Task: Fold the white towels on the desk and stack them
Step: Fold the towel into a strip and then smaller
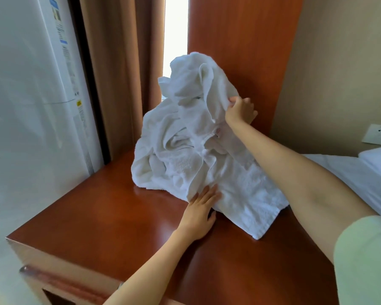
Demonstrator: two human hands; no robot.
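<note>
White towels [180, 155] lie in a crumpled heap on the far half of the brown surface [119, 216]. They are so tangled that I cannot tell how many there are. One flatter towel [251, 199] spreads out of the heap toward the near right edge.

From the head view, the right hand [240, 111] is raised at the top of the heap. Its grip is pinched on a fold of the uppermost cloth, which hangs from the fingers. The left hand [201, 211] lies flat with its fingers straight and its grip apart, pressing down the near edge of the heap where cloth meets the surface.

The main risk, as I judge it, is the tangle. If the lifted fold is wound into its neighbours, pulling higher could drag the whole heap up or tip it toward the curtain [119, 62] and off the far edge. The pinch takes only a little cloth, so a heavy towel may slip out of it. The left hand may also be pinning the very towel being raised, which would strain the pull rather than free it. The flatter towel could slide toward the bed [350, 172] if snagged.
</note>
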